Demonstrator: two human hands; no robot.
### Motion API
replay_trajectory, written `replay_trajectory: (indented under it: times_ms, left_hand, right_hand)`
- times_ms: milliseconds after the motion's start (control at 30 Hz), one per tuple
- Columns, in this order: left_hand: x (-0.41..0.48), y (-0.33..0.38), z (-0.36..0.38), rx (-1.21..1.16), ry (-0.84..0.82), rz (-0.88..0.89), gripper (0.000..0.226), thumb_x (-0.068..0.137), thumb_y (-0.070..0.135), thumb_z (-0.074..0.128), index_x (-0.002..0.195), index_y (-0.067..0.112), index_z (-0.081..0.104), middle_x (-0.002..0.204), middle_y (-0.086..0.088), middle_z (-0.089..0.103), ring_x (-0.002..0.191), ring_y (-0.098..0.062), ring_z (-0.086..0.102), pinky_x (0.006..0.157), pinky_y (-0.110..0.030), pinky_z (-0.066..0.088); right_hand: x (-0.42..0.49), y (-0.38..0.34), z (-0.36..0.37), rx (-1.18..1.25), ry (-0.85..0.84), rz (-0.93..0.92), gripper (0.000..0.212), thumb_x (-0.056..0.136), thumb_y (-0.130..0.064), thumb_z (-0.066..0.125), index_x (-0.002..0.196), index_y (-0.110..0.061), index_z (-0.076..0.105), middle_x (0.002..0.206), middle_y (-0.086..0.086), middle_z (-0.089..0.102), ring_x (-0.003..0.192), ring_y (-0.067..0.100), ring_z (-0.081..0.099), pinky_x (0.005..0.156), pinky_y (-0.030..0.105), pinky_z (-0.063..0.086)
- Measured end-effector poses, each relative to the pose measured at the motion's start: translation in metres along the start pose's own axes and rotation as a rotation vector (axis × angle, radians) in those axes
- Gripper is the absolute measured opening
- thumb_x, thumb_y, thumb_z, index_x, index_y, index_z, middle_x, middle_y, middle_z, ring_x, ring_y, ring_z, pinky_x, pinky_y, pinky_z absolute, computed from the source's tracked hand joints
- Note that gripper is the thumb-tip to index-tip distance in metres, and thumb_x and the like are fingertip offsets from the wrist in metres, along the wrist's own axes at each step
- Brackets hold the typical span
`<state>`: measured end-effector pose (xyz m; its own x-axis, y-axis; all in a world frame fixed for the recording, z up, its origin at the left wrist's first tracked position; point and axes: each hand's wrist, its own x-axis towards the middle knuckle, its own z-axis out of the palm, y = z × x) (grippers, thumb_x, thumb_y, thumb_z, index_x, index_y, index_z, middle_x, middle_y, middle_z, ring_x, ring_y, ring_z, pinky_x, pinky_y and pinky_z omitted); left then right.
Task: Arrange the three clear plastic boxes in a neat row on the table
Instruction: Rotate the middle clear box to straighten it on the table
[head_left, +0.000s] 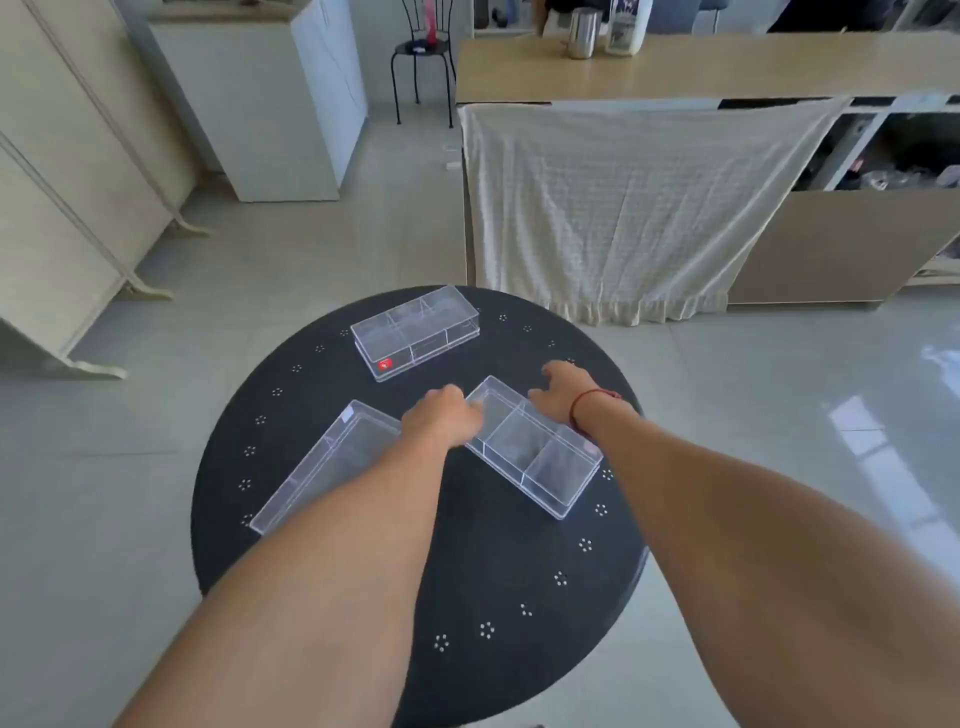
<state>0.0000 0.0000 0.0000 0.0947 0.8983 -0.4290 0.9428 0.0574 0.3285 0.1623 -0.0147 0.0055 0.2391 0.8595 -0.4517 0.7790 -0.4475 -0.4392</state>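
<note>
Three clear plastic boxes lie on a round black table (493, 571), each at a different angle. The far box (415, 330) carries a red sticker and sits alone near the table's back edge. The left box (324, 462) lies diagonally, partly hidden under my left forearm. The right box (535, 454) has inner dividers. My left hand (441, 421) grips its far left corner. My right hand (558, 397), a red string at the wrist, rests on its far right edge with the fingers spread.
Pale tiled floor surrounds the table. A cream cloth (623, 208) hangs over a wooden counter (701, 57) behind the table. White cabinets (260, 104) and a black stool (421, 57) stand at the back left.
</note>
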Motion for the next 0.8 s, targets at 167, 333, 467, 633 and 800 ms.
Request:
replay_trajectory:
  times_ms: [167,333,467,633,800]
  left_hand:
    - [0.004,-0.021,0.055,-0.037,-0.175,-0.119,0.057,0.1,0.043,0.03,0.141,0.006,0.045,0.144,-0.017,0.048,0.13,-0.036,0.048,0.106,-0.043,0.038]
    - [0.015,-0.021,0.077,-0.185,-0.25,-0.152,0.059,0.102,0.041,0.019,0.146,0.008,0.038,0.149,-0.015,0.042,0.134,-0.035,0.042,0.111,-0.045,0.032]
    - [0.014,-0.017,0.072,-0.277,-0.265,-0.151,0.059,0.101,0.045,0.016,0.152,0.018,0.031,0.156,-0.01,0.035,0.141,-0.031,0.035,0.116,-0.046,0.028]
    - [0.017,-0.017,0.065,-0.448,-0.261,-0.097,0.06,0.092,0.062,0.02,0.151,0.051,0.007,0.161,0.006,0.026,0.146,-0.026,0.029,0.118,-0.053,0.024]
    - [0.011,-0.009,0.045,-0.354,-0.248,-0.014,0.056,0.099,0.051,0.029,0.151,0.05,0.009,0.163,-0.002,0.022,0.148,-0.032,0.025,0.119,-0.054,0.022]
  right_hand:
    - [-0.002,0.023,0.03,-0.01,-0.157,0.138,0.065,0.086,-0.029,0.052,0.145,-0.013,0.032,0.146,0.012,0.045,0.131,0.035,0.047,0.109,0.048,0.039]
    - [0.004,0.045,0.04,-0.076,-0.194,0.1,0.051,0.084,-0.014,0.053,0.134,-0.016,0.046,0.133,0.011,0.055,0.119,0.035,0.055,0.103,0.049,0.046]
    - [0.005,0.049,0.044,0.015,-0.219,0.117,0.043,0.085,-0.002,0.052,0.128,-0.008,0.056,0.124,0.014,0.062,0.115,0.035,0.061,0.097,0.042,0.05]
    - [0.006,0.049,0.062,0.187,-0.345,0.16,0.03,0.087,-0.007,0.061,0.117,-0.004,0.064,0.102,0.012,0.072,0.1,0.029,0.072,0.088,0.037,0.058]
    - [0.002,0.048,0.07,0.2,-0.304,0.162,0.032,0.089,-0.017,0.061,0.116,0.001,0.064,0.109,0.018,0.074,0.105,0.032,0.071,0.094,0.044,0.056]
